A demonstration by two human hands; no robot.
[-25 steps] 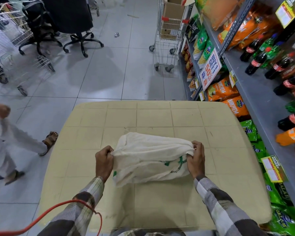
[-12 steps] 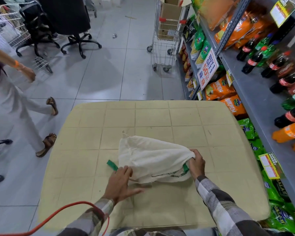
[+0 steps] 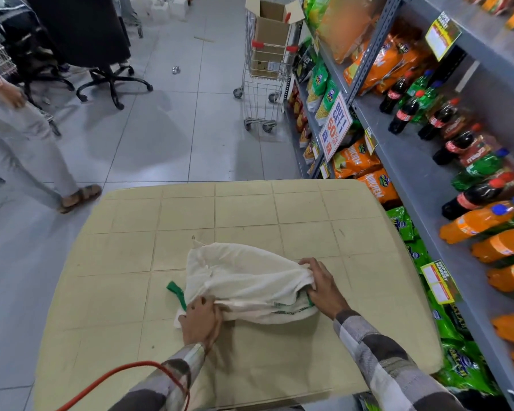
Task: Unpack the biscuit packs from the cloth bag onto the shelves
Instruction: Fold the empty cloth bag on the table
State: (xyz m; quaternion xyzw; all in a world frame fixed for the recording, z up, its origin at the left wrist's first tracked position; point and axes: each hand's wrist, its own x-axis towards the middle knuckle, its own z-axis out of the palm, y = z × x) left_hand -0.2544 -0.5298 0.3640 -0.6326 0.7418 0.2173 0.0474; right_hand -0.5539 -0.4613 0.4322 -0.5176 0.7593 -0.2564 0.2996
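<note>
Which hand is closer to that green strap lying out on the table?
Left. The left hand grips the cloth bag right beside the green strap; the right hand holds the bag's opposite end, well away from it.

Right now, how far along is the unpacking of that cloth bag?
Barely started, by the look of it. Done: the cloth bag lies on the table. In hand: the left hand and right hand each grip it. Left: no biscuit packs show outside it, and its contents are hidden; any inside must go onto the shelves.
</note>
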